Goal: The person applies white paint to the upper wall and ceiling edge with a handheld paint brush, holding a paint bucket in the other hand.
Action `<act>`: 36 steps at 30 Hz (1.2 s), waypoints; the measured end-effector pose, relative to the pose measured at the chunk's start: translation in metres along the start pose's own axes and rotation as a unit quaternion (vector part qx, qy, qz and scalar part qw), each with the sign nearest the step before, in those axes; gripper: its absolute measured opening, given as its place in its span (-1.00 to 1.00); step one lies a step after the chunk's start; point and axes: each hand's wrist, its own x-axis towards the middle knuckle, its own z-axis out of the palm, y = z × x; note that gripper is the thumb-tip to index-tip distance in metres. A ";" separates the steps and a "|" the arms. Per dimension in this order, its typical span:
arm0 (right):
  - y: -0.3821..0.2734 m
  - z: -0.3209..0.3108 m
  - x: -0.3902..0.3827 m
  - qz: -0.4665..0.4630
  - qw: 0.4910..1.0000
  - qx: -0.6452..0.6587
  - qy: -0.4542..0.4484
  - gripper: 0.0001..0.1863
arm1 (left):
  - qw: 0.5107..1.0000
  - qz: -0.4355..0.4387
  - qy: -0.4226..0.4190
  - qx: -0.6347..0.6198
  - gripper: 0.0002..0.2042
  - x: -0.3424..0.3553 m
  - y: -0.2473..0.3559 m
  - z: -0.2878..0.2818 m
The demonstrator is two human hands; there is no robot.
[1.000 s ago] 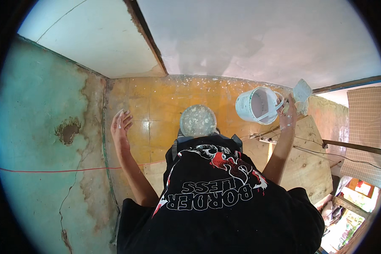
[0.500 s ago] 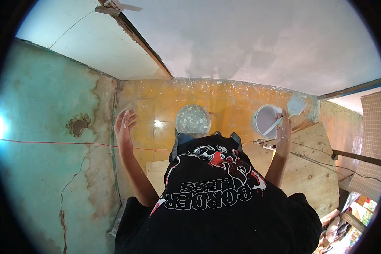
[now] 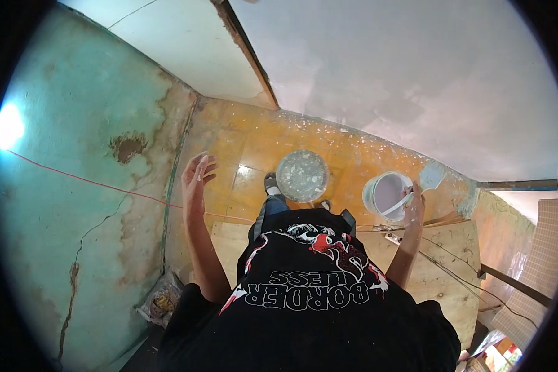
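Note:
My right hand (image 3: 415, 203) is closed at the rim of a white bucket (image 3: 368, 199) with pale, whitish insides. A white strip (image 3: 395, 207) crosses the bucket's mouth to this hand; I cannot tell if it is the bail or a tool's handle. Beyond the fingers juts the broad pale-blue blade of a scraper (image 3: 433, 175), seemingly gripped in the same hand. My left hand (image 3: 198, 173) is raised near the green wall, fingers apart, nothing in it, whitish smears on the skin. Between the hands, down by my feet, is a round grey top (image 3: 302, 177) spotted with white.
The yellow tiled floor (image 3: 245, 146) is speckled white. A cracked green wall (image 3: 62, 186) with a red cord (image 3: 87, 181) stands left; a smooth white wall (image 3: 415, 68) lies ahead. Plywood (image 3: 440, 266), cables (image 3: 459, 285) and a dark bar (image 3: 514, 285) are at right. A filled plastic bag (image 3: 161, 301) sits lower left.
My view has turned, so walls and floor appear tilted. The bucket and scraper have moved along with my right hand. My sandalled feet and the plastic bag now show more.

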 end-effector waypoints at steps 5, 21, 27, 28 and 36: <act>0.002 0.040 -0.003 -0.020 0.999 0.020 -0.042 -0.74 | 0.999 0.017 0.019 -0.023 -0.63 0.012 -0.007 -0.014; -0.034 0.319 -0.124 -0.067 0.990 -0.078 -0.092 -0.57 | 0.975 0.148 -0.086 -0.141 -0.71 0.154 -0.074 -0.132; -0.053 0.393 -0.172 -0.055 0.989 0.010 -0.135 -0.58 | 0.981 0.087 -0.149 -0.089 -0.72 0.203 -0.097 -0.180; -0.057 0.402 -0.179 -0.055 0.991 0.023 -0.117 -0.58 | 0.976 0.094 -0.166 -0.101 -0.73 0.209 -0.095 -0.184; -0.077 0.475 -0.187 -0.105 0.967 -0.005 -0.231 -0.65 | 0.964 0.145 -0.196 -0.109 -0.77 0.253 -0.024 -0.136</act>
